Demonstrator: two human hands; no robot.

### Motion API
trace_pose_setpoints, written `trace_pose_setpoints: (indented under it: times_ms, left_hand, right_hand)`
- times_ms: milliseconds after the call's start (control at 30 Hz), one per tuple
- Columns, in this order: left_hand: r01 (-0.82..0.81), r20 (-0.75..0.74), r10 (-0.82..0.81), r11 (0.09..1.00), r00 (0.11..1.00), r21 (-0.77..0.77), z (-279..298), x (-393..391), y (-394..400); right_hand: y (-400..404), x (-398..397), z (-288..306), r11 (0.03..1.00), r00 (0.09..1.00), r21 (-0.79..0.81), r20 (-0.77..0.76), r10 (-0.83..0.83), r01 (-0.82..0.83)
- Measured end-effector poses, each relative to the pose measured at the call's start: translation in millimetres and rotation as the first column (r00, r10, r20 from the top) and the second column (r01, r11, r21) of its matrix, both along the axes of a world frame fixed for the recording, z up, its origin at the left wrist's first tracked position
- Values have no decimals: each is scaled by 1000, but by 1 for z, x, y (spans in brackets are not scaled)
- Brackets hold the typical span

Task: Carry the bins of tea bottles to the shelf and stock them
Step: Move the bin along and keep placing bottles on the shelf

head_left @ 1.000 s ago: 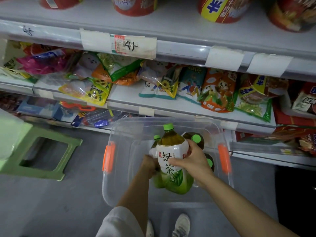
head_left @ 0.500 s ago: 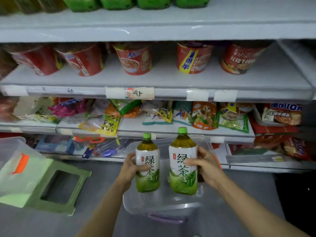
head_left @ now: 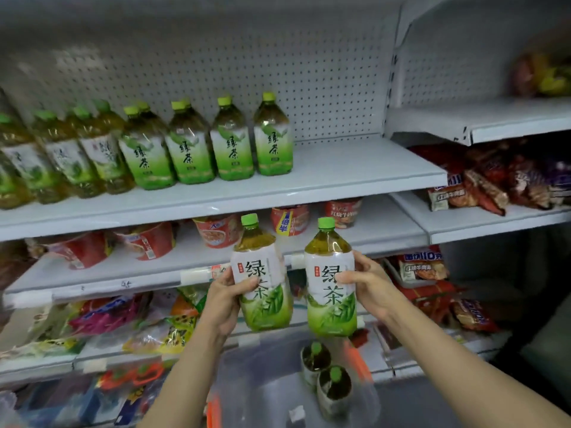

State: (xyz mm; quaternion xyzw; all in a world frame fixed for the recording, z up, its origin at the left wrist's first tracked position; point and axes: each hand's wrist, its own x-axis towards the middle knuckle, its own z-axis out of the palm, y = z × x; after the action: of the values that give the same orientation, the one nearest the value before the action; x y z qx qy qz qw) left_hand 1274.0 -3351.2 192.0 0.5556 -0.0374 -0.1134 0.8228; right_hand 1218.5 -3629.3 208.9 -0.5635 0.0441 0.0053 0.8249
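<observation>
My left hand (head_left: 221, 299) grips a green tea bottle (head_left: 261, 273) with a green cap and white-green label. My right hand (head_left: 369, 287) grips a second, matching bottle (head_left: 330, 279). Both bottles are upright, side by side, raised in front of the noodle-cup shelf. Above them a white shelf (head_left: 355, 168) carries a row of several identical tea bottles (head_left: 231, 143) on its left part; its right part is bare. Below my arms the clear plastic bin (head_left: 268, 393) with orange latches holds two more bottles (head_left: 324, 369), seen from above.
Red instant-noodle cups (head_left: 216, 231) line the shelf under the tea. Snack bags (head_left: 173, 325) fill the shelf below that. At the right, an adjoining shelf unit (head_left: 494, 217) holds red and purple packets. A perforated white back panel stands behind the tea row.
Both hands lifted the two bottles out of the bin and up toward the shelves. My view tilted upward, bringing the tea shelf into sight; the green stool left the view.
</observation>
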Motion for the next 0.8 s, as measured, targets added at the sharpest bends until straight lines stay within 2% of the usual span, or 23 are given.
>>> trace_pose_setpoints:
  times_ms: [100,267,533,800]
  left_hand:
    - [79,72,-77,996,994,-29,40,-1,-15]
    - [100,204,-96,995,974,-8,91,7,-39]
    - [91,254,-84,996,964,-18,128,47,-86]
    - [32,234,-6,994,972,-106,162,115,-156]
  right_hand:
    - [-14,-5,33,1000,997,-5,76,-19,20]
    - [-40,-5,72,999,983,-18,181,-40,44]
    - [-82,32,107,997,942,-8,329,-66,73]
    - [-130,117,138,999,923,-32,384,-25,40]
